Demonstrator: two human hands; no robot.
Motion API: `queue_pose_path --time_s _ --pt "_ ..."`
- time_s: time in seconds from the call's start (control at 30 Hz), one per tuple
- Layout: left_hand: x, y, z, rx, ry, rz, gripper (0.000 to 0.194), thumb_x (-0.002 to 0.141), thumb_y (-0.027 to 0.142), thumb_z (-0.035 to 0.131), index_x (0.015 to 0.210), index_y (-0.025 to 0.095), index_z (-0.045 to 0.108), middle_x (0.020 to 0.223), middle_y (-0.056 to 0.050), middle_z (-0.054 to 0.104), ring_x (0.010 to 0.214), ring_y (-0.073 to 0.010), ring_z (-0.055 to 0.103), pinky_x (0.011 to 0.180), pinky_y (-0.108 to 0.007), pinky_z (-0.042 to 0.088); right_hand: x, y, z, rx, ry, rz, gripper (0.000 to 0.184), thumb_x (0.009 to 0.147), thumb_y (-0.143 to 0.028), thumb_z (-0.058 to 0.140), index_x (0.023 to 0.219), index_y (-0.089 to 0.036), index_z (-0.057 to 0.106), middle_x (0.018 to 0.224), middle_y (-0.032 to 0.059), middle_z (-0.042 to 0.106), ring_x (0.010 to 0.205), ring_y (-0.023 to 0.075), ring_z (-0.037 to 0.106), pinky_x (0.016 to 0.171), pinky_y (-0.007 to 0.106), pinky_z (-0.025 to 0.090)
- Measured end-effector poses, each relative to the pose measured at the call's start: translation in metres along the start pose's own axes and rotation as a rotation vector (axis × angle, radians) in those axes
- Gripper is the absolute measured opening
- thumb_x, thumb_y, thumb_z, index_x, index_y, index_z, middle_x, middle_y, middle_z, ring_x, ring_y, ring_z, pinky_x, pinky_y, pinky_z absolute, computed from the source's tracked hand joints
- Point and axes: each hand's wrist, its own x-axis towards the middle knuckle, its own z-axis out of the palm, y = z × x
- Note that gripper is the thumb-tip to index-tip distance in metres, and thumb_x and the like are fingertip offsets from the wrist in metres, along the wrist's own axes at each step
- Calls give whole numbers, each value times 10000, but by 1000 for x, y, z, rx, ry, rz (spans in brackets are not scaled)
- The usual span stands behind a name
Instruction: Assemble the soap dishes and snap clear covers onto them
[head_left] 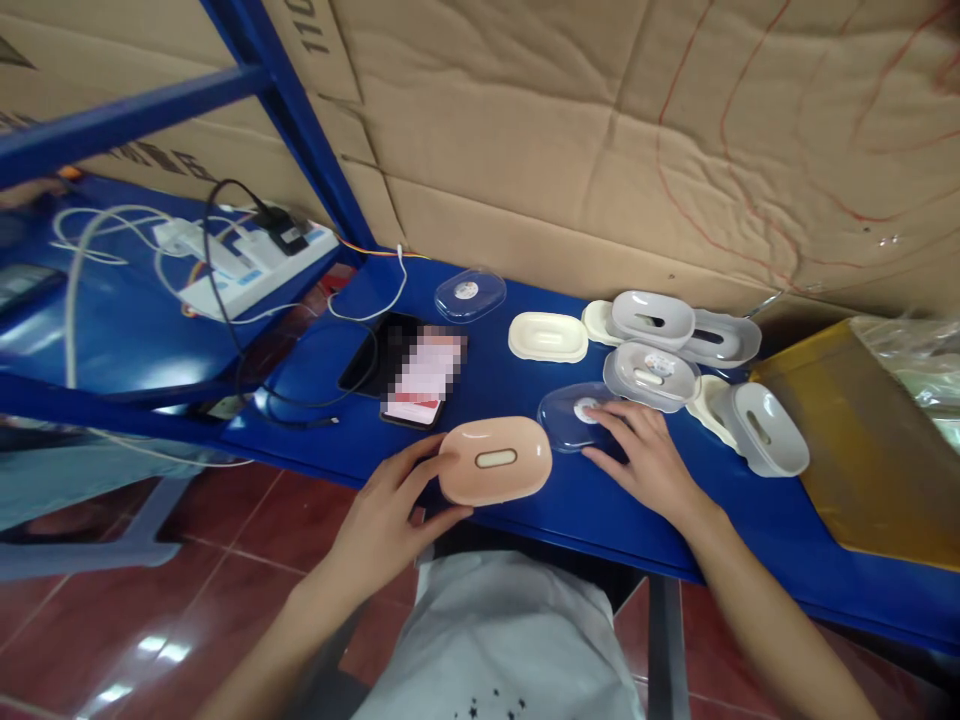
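My left hand (pixel 394 500) grips the left end of a peach oval soap dish (pixel 525 470), thumb at the near side and fingers over the rim. The dish has a slot in its middle with a pale insert. To its right, my right hand (pixel 645 450) has its fingers on a clear plastic lid (pixel 559 425) with a round sticker (pixel 586 410). The thumb is at the lid's near edge. Behind them is a cream oval dish piece (pixel 547 338). Close beyond my right hand stands a grey soap dish (pixel 651 375) with a clear lid on it.
More grey dishes (pixel 652 318) and cream pieces stand near the cardboard wall (pixel 562 150). Another clear lid (pixel 471 296) lies at the back. A phone (pixel 424 375) and cables lie left, near a power strip (pixel 262 270). A brown carton (pixel 862 440) stands right.
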Motion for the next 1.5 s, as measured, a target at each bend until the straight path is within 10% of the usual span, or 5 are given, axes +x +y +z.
queue_pose_path --time_s 0.27,0.43,0.73,1.5 --pt "-2 3 -1 75 -52 110 474 1074 400 695 1505 292 533 1512 -144 655 1302 -360 663 1124 -598 471 -3 15 -13 89 -136 59 802 988 -605 751 1678 -361 422 1722 137 459 1577 409 471 1241 669 444" --pt "15 9 12 36 -110 137 640 1034 345 748 1595 311 441 1544 -134 651 1350 -337 659 1193 -582 375 -2 12 -20 201 48 100 752 976 -582 778 1635 -375 481 1677 121 525 1556 380 511 1270 631 446" --pt "59 33 43 -105 -109 147 785 1025 391 781 1663 299 333 1577 -138 639 1412 -347 636 1143 -531 455 0 -18 -2 133 11 -75 777 995 -564 765 1659 -323 442 1679 180 513 1519 407 538 1172 639 511" --pt "58 31 40 -165 -187 141 672 1086 501 677 1658 299 388 1608 -129 606 1446 -342 601 1209 -547 441 2 -34 0 -27 8 -178 820 1021 -550 735 1711 -308 363 1632 197 560 1479 421 562 1138 634 510"
